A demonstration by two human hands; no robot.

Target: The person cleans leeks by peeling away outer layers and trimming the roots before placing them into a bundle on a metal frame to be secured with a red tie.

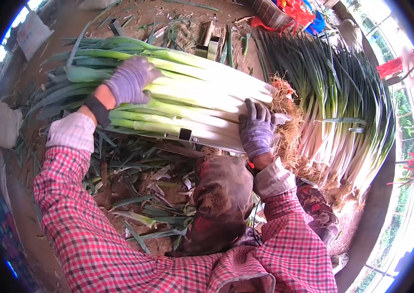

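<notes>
A thick layer of large leeks (197, 93) lies across in front of me, green leaves to the left and white stems with brown roots to the right. My left hand (131, 80), in a purple-grey glove, rests on the green part with its fingers spread a little. My right hand (257, 129), gloved the same way, lies on the white stems near the roots (287, 117), fingers stretched out. Part of a metal frame (185, 135) shows at the near edge of the leeks.
Thinner green onions (338, 107) are piled at the right, close to the leek roots. A basket (271, 14) with red and blue plastic stands at the top. Leaf scraps (153, 210) litter the ground. My knee (224, 195) is below the leeks.
</notes>
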